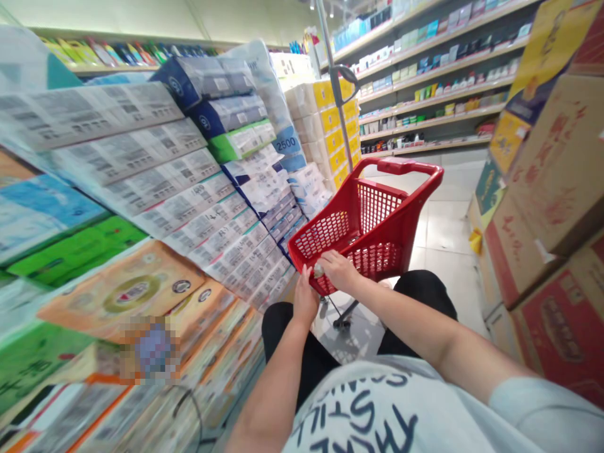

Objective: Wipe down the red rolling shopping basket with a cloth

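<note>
A red plastic shopping cart (384, 255) with perforated basket walls stands right in front of my knees. My right hand (337, 272) is at the near rim of its basket, fingers curled and closed. A small pale thing (318, 270) shows at its fingertips, too small to name. Beside it, my left hand (306, 297) is raised at the cart's near left corner, its fingers together and touching or almost touching the pale thing. What the left fingers grip, if anything, is hidden.
Stacked tissue packs (189, 195) rise close on the left, with orange packs (136, 283) lower down. Cardboard boxes (547, 170) are piled on the right. Behind the cart stand a metal pole (346, 135) and shelves (434, 94) of small goods.
</note>
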{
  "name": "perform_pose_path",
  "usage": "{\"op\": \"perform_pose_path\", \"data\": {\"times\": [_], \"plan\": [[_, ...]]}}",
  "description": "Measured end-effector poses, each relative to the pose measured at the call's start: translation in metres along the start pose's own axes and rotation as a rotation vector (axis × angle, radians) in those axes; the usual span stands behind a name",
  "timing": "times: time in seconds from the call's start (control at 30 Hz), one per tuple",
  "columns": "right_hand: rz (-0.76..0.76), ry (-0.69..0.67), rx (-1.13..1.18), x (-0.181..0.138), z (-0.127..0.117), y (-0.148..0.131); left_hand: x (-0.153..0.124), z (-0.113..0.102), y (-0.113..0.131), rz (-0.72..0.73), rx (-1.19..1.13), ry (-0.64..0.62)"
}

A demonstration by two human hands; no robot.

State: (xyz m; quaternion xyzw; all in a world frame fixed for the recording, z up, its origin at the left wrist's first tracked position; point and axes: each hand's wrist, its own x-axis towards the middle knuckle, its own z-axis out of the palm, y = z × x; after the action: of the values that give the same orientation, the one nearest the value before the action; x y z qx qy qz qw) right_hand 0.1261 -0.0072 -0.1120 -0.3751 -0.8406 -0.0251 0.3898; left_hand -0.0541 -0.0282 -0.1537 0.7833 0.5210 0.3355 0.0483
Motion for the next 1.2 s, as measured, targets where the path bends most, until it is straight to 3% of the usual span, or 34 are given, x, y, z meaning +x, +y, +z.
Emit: {"op": "perform_pose_path", "data": {"times": [0.13,0.3,0.43,0.73,1.03,1.2], "plan": [[0.032,-0.19,-0.055,-0.029,0.024,0.004,-0.001,-0.003,0.007,-0.063,-0.039,-0.007],[-0.038,-0.112,-0.04,-0.001,0.015,-0.012,-0.002,0.0,0.0,-0.077,-0.087,-0.012],[-0.057,-0.028,-0.035,0.023,0.009,-0.026,-0.003,0.003,-0.007,-0.009,-0.09,-0.03],[0.036,-0.267,-0.132,-0.017,0.031,-0.01,-0.011,0.008,-0.012,0.043,0.025,0.027],[-0.028,0.021,-0.052,0.05,-0.009,-0.024,-0.006,0.006,-0.014,0.068,0.144,-0.008],[-0.03,0.004,-0.075,0.019,0.006,-0.006,-0.008,0.005,0.009,0.032,0.242,0.057]]}}
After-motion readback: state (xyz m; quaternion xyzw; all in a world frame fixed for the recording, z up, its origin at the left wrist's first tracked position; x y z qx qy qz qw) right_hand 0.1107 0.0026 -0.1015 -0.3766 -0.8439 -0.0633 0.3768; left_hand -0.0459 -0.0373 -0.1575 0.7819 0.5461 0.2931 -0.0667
